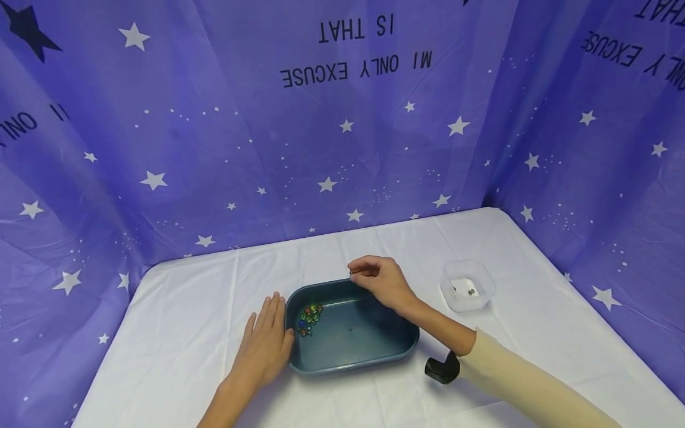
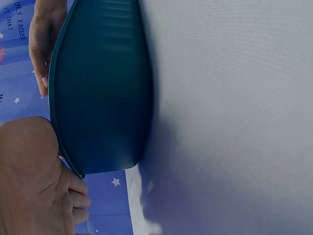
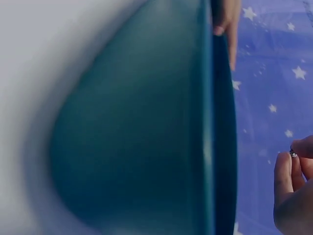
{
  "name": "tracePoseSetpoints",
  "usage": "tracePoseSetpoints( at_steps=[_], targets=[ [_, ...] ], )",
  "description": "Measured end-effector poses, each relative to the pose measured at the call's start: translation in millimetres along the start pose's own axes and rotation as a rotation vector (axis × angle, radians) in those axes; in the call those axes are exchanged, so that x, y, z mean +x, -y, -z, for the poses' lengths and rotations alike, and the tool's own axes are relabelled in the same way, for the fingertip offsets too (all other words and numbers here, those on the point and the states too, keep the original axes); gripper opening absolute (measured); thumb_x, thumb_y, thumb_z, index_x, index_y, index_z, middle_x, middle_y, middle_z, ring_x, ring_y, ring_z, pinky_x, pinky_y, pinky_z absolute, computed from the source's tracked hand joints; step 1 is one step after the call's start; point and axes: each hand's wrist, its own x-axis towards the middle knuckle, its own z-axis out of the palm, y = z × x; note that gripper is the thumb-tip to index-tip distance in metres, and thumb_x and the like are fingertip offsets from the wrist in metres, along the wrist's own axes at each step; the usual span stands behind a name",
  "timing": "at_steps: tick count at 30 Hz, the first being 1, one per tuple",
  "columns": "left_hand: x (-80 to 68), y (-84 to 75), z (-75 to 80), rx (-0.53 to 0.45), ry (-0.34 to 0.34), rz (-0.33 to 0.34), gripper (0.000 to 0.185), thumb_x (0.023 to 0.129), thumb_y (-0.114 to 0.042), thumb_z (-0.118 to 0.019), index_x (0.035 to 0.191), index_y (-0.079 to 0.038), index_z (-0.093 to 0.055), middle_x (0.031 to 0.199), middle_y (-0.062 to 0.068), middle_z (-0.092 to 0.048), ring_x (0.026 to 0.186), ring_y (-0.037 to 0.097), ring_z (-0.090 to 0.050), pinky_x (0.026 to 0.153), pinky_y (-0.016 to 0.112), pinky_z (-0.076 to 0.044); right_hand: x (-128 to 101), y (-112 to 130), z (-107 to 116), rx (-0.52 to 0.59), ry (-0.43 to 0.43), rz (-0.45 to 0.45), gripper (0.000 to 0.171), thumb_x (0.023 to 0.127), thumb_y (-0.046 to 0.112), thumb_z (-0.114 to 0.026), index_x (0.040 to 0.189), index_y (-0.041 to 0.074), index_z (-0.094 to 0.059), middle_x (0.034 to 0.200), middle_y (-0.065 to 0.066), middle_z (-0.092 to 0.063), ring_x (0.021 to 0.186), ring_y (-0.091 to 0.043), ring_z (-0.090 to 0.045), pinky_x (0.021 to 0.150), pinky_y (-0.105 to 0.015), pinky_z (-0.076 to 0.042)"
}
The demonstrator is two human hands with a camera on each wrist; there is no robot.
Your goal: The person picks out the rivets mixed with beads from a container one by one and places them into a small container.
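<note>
I hold my left hand (image 1: 264,345) flat on the table (image 1: 176,333), fingers straight and open, its edge pressed against the near-left wall of the dark teal tub (image 1: 353,356) to steady it. My right hand (image 1: 380,279) hovers over the tub's far rim, and its grip is closed in a pinch on one small marble (image 1: 351,274); the right wrist view shows that marble (image 3: 293,153) caught between the fingertips, just beyond the rim. The remaining marbles (image 1: 309,317) lie clustered in the tub's left corner, near my left fingertips. The small clear container (image 1: 467,286) stands to the right, well apart from the tub, with a couple of small pieces already inside. What worries me is the pinch: the marble is smooth and round, and I judge that any slackening on the way across could let it drop onto the white cloth and roll off the table. The container looks light, so a clumsy release against its rim could tip it. My forearm also passes close to a black object (image 1: 442,368) beside the tub.
</note>
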Motion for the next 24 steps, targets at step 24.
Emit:
tracePoseSetpoints(
  at_steps=[24],
  targets=[
    [-2.3, 0.8, -0.9, 0.009, -0.02, -0.017, 0.063, 0.101, -0.021, -0.051, 0.15, 0.012, -0.03, 0.158, 0.027, -0.026, 0.147, 0.041, -0.022, 0.114, 0.062, -0.019, -40, -10, 124, -0.047, -0.307, -0.085, 0.031, 0.092, 0.01, -0.073, 0.116, -0.009, -0.068, 0.103, -0.009, -0.073, 0.089, -0.005, -0.067, 0.08, -0.017, -0.053]
  ],
)
